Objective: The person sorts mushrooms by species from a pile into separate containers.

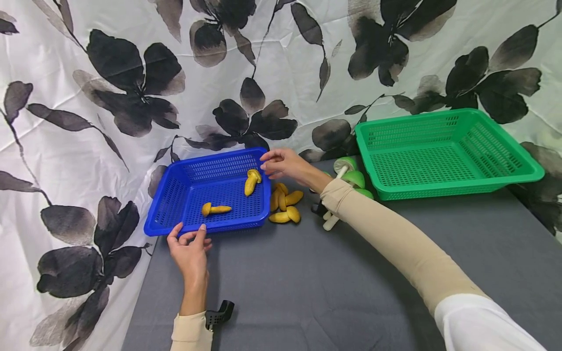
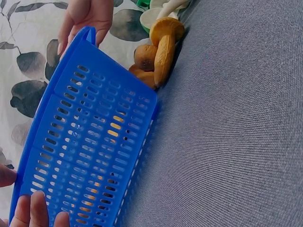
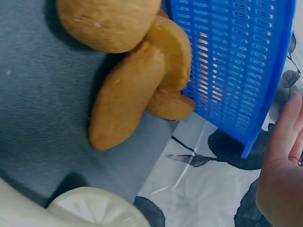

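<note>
A blue plastic basket [image 1: 206,227] holds two yellow toy mushrooms, one [image 1: 252,182] towards its right end and another [image 1: 216,209] close to the front wall. At the near rim my left hand [image 1: 190,248] grips the basket, thumb on the rim and fingertips [image 2: 39,208] against the slotted outer wall. My right hand [image 1: 285,164] hovers by the basket's back right corner, fingers loosely extended with nothing held. Several more yellow mushrooms [image 1: 287,215] lie in a pile just outside the basket's right side, below the right hand.
A green basket [image 1: 448,191] stands at the back right. Green-capped toy mushrooms [image 1: 354,179] with pale stems lie beside its left end, partly hidden by the right forearm. Dark items [image 1: 319,209] lie among them. A floral cloth hangs behind the grey table [image 1: 307,273].
</note>
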The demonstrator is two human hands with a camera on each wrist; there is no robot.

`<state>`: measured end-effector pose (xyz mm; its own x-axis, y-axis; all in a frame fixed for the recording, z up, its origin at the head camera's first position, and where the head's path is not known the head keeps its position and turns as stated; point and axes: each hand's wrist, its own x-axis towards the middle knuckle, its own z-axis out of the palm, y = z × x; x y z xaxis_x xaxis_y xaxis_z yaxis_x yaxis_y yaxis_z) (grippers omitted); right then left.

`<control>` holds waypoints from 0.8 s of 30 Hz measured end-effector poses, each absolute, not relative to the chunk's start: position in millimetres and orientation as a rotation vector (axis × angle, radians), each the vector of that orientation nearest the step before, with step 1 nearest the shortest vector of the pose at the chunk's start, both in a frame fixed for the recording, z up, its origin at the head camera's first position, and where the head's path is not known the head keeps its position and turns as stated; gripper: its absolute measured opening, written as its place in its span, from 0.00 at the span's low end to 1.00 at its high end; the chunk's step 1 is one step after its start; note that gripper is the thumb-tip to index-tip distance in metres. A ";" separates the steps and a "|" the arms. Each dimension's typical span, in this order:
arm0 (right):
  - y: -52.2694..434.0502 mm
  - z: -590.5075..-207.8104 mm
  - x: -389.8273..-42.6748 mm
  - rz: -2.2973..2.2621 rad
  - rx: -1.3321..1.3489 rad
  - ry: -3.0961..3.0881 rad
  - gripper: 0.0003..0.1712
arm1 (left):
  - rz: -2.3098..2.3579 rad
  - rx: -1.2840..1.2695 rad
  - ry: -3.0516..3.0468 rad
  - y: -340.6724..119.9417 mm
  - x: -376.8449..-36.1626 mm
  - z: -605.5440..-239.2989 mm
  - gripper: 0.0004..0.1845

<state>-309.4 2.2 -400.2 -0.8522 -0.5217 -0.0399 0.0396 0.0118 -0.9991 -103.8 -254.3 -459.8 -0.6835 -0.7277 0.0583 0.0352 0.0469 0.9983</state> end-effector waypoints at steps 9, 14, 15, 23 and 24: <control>18.2 -410.7 -293.5 -1.884 -0.499 1.887 0.22 | -1.689 0.705 -1.756 -254.1 -103.5 -460.4 0.34; 24.3 -415.2 -282.7 -1.925 -0.467 1.860 0.22 | -1.685 0.700 -1.761 -254.1 -103.6 -459.2 0.35; 25.0 -416.3 -280.4 -1.935 -0.460 1.854 0.22 | -1.689 0.698 -1.757 -254.0 -103.7 -458.9 0.35; 28.8 -429.8 -264.2 -2.008 -0.400 1.808 0.26 | -1.691 0.699 -1.757 -253.9 -103.4 -456.0 0.35; 29.4 -431.4 -261.8 -2.012 -0.391 1.817 0.24 | -1.689 0.704 -1.762 -253.9 -103.3 -456.0 0.35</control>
